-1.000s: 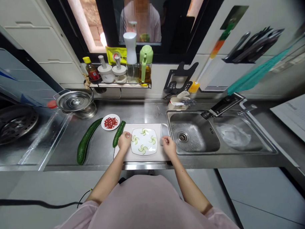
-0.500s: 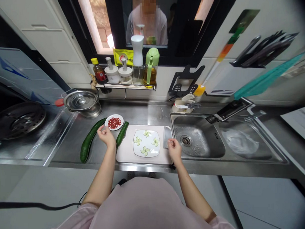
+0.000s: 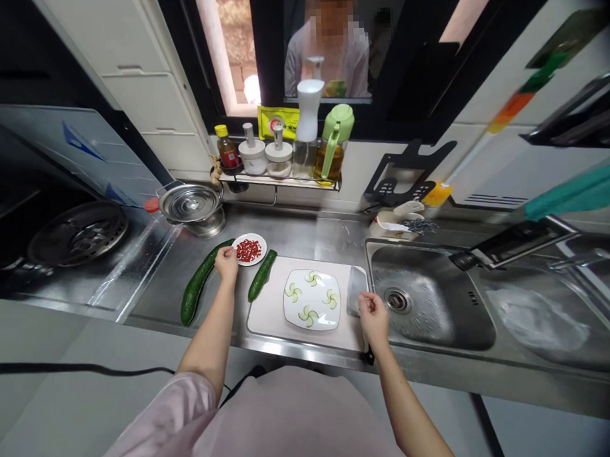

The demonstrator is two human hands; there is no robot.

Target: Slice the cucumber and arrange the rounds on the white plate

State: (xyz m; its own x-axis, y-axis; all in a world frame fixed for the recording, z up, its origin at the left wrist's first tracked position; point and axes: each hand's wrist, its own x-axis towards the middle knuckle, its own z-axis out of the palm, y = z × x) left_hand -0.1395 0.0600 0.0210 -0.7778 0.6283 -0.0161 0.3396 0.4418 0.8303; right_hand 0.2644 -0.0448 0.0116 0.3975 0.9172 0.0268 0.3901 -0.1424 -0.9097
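My left hand (image 3: 227, 263) is at the left rim of a small white plate (image 3: 264, 256) holding small red pieces (image 3: 248, 250). Its fingers are closed together; whether they grip the rim or a piece is hidden. A long cucumber (image 3: 199, 291) lies just left of that hand, and a shorter cucumber (image 3: 261, 277) rests partly on the cutting board (image 3: 268, 324). My right hand (image 3: 375, 316) is pinched near a broad-bladed knife (image 3: 356, 288) at the board's right edge; anything between the fingertips is too small to tell. Green slices (image 3: 309, 315) form several pinwheels on a squarish white plate (image 3: 311, 296).
A sink (image 3: 433, 317) with a black faucet (image 3: 516, 244) lies to the right. A lidded steel pot (image 3: 197, 209) and a dark pan (image 3: 80, 233) stand left. Seasoning jars (image 3: 279, 161) and an oil bottle (image 3: 332, 154) sit on a wall rack.
The camera view has turned, so the scene sits further right and lower. My left hand has moved to the rim of the small plate. My right hand stays pinched beside the knife.
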